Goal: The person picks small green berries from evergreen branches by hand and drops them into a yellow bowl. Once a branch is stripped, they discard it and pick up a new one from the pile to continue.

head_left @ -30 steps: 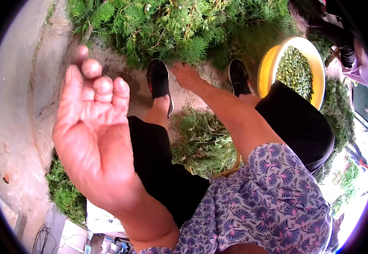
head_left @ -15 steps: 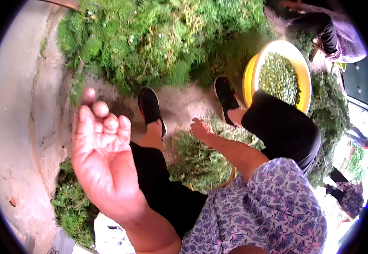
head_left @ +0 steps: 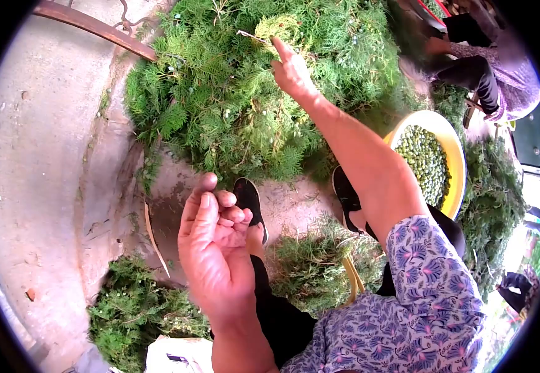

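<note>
My left hand (head_left: 217, 248) is raised palm up at centre left, fingers loosely curled and apart, with nothing visible in it. My right hand (head_left: 293, 73) reaches over the large pile of green leafy branches (head_left: 220, 118), its index finger stretched out beside a thin bare twig (head_left: 251, 36). Yellowish sprigs (head_left: 276, 26) lie just beyond that fingertip. A yellow tub (head_left: 458, 158), holding small round green fruits (head_left: 420, 155), stands right of my right forearm. Smaller heaps of greenery lie between my legs (head_left: 310, 267) and at the lower left (head_left: 127, 311).
A curved brown wooden bar (head_left: 96, 30) juts in at the upper left over the concrete floor (head_left: 34, 168). My feet in black shoes flank the bare ground. Another person (head_left: 512, 87) sits at the upper right. A white bag or box (head_left: 177, 355) is at the bottom left.
My right hand has moved from between my legs up and forward to the branch pile. My left hand appears further right and lower in view. The camera view has shifted, showing more of the wooden bar.
</note>
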The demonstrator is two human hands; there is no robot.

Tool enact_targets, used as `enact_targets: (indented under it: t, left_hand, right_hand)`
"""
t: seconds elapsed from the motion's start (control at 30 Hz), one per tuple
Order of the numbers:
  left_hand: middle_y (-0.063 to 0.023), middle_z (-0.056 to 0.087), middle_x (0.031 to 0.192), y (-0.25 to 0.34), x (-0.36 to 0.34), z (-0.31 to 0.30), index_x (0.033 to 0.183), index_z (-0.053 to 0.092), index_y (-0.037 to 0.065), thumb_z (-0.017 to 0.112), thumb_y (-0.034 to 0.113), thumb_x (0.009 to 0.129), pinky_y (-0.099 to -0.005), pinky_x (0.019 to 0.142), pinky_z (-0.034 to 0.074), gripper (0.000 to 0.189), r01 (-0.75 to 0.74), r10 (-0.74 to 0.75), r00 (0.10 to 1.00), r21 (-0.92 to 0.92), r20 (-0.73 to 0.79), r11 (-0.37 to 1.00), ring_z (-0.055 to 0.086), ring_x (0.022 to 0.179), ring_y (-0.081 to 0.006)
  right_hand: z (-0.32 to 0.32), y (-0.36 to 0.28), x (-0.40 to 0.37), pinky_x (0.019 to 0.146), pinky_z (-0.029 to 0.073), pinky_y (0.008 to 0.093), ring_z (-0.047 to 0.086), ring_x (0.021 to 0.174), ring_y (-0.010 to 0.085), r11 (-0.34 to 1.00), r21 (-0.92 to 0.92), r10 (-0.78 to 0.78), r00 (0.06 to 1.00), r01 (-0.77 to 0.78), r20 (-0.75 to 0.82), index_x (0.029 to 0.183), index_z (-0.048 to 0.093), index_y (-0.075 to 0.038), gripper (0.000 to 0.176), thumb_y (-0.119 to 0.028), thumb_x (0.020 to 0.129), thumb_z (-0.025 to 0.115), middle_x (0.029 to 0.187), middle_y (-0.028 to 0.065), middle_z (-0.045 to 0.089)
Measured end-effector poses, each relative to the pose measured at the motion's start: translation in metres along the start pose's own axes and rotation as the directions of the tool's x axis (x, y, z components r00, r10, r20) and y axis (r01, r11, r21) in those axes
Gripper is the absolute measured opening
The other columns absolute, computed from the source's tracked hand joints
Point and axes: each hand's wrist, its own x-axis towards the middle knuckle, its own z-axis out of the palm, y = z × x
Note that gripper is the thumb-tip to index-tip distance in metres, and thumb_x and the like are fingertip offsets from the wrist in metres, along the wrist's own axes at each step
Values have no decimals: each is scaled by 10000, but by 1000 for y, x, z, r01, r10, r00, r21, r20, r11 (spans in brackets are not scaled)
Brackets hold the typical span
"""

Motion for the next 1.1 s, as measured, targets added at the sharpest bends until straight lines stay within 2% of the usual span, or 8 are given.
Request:
enact_targets:
  t: [0.13,0.23,0.37,0.5,0.63,0.77,0.93,1.1]
  left_hand:
    - [-2,565,817,-1,3,4,1085,549,35,501,149,903,-255,686,468,220,13,-9,998,-45,69,999,502,664,-84]
    - [-32,603,786,-2,7,7,1049,555,40,537,126,879,-252,600,459,192,5,-1,999,-94,39,996,540,645,-105]
    - [-49,611,797,-4,5,10,1037,564,22,534,101,879,-243,639,454,179,8,-4,1000,-123,29,992,541,647,-109]
    - [-63,613,802,-10,0,12,1032,567,16,537,99,881,-242,653,456,175,28,-11,994,-146,112,989,542,645,-116]
    - [-89,627,850,-24,2,17,1004,565,8,538,100,883,-253,678,485,155,61,-36,978,-120,206,991,585,720,-137]
    - [-116,620,945,-28,2,30,1067,534,-12,562,180,879,-265,719,486,271,78,-47,959,-99,280,992,592,808,-166]
    - [-274,400,1251,-18,18,30,1287,243,-125,578,600,740,-412,989,335,968,2,48,865,-100,499,995,439,1155,-317]
    - [-56,583,1066,5,26,20,1134,525,51,597,382,832,-369,880,363,454,34,62,939,-269,338,963,502,986,-207]
  right_hand:
    - [12,-32,46,1103,168,301,224,1326,258,995,-93,63,971,-42,232,1396,160,-53,731,-40,772,540,1430,163,228]
    - [7,-41,53,1016,343,344,398,1196,286,942,-330,184,913,-58,365,1366,284,-120,671,-113,773,596,1258,174,426]
    - [-20,-33,21,802,493,267,547,846,140,880,-474,203,930,-35,308,892,649,-100,123,-194,838,592,1014,112,518]
    - [-90,-34,10,603,535,245,588,584,123,988,-153,18,981,11,192,822,680,-71,158,-225,791,656,782,87,631]
    - [-158,-85,-23,618,515,236,623,674,129,998,62,2,997,-7,72,915,661,-22,160,-133,805,630,839,83,627]
    - [-191,-148,-77,619,510,263,614,758,187,933,-7,-357,920,361,-163,917,668,-42,175,-169,802,634,873,137,611]
    - [-199,-201,-163,670,549,259,576,937,246,855,208,-457,880,475,-129,1016,613,17,249,16,768,624,1170,167,427]
    - [-160,-185,-228,700,541,224,596,897,193,654,714,-348,937,249,-9,1068,587,31,316,63,756,624,1231,157,404]
